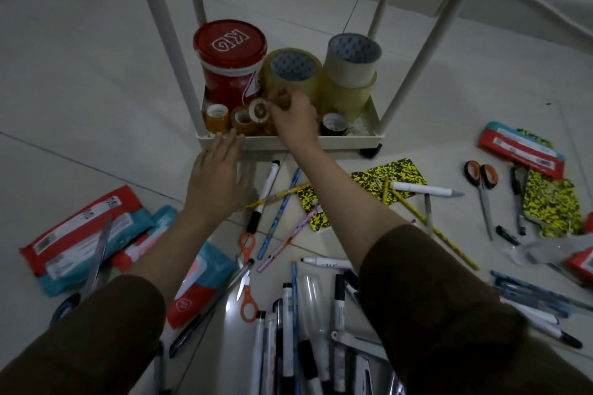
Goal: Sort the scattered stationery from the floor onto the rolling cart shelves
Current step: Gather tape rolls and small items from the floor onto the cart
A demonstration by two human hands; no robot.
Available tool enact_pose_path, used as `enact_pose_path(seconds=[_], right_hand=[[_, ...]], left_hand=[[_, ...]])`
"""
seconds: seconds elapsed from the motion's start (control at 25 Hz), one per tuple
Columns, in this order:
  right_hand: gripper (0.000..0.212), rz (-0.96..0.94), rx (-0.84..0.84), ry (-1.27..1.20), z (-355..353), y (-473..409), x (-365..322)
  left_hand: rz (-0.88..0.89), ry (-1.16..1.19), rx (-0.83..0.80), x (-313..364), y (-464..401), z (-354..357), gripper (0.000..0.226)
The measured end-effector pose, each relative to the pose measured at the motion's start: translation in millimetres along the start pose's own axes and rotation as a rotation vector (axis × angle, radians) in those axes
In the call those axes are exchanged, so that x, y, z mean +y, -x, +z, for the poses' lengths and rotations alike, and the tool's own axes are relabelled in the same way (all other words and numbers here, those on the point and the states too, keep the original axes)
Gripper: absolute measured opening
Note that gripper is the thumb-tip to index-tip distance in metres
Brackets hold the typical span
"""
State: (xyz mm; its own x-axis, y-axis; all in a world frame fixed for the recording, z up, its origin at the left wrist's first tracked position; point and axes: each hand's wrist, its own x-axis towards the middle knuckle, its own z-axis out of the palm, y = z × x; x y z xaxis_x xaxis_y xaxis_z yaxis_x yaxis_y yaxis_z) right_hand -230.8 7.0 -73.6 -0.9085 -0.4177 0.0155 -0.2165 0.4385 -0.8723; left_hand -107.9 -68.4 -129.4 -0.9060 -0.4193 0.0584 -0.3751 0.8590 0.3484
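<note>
The right hand is pinching a small tape roll on edge over the crowded bottom shelf, the left hand is lying flat and open, so the roll is risking toppling its neighbours

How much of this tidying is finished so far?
Early days. Done: tape rolls and a red tub sit on the cart's bottom shelf. In hand: the right hand places a small tape roll. Left: pens, pencils, scissors, packets on the floor.
</note>
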Motion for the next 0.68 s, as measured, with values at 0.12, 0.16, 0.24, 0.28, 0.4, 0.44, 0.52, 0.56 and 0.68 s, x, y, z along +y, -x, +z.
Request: enact_pose_path(seconds=[0.12, 0.16, 0.24, 0.28, 0.4, 0.44, 0.52, 0.56, 0.68], right_hand=[[0.012, 0.002, 0.019, -0.016, 13.3, -7.1, -7.2], [0.014, 0.008, 0.01, -0.028, 17.9, -8.4, -8.1], [0.014, 0.018, -0.013, -0.041, 28.1, -9.8, -9.0], [0.013, 0.018, -0.023, -0.051, 34.1, -10.6, -9.8], [0.007, 0.011, 0.02, 0.008, 51.3, -11.7, -17.7], [0.009, 0.017, 0.044, 0.045, 56.2, -12.1, -20.8], [0.012, 0.018, 0.059, 0.11, 64.1, -13.7, -23.2], [0.014, 0.012, 0.055, 0.147, 66.3, -13.9, -22.6], [0.019, -0.036, 0.03, 0.234, 67.7, -10.2, -16.7]], left_hand=[[0.001, -0.022, -0.001, -2.9, 2.4, 0.8, 0.068], [0.009, -0.026, -0.003, -4.6, 2.1, 0.0, 0.068], [0.024, -0.023, 0.005, -6.6, 2.6, -1.8, 0.069], [0.024, -0.025, 0.021, -7.7, 4.0, -2.6, 0.069], [-0.006, -0.076, 0.037, -10.9, 11.1, -3.0, 0.072], [-0.011, -0.106, 0.013, -13.1, 13.0, -3.2, 0.073], [0.005, -0.167, -0.033, -20.4, 13.7, -5.6, 0.075], [0.021, -0.194, -0.05, -23.4, 12.3, -8.1, 0.074], [0.062, -0.18, -0.095, -28.4, 10.9, -17.5, 0.073]])
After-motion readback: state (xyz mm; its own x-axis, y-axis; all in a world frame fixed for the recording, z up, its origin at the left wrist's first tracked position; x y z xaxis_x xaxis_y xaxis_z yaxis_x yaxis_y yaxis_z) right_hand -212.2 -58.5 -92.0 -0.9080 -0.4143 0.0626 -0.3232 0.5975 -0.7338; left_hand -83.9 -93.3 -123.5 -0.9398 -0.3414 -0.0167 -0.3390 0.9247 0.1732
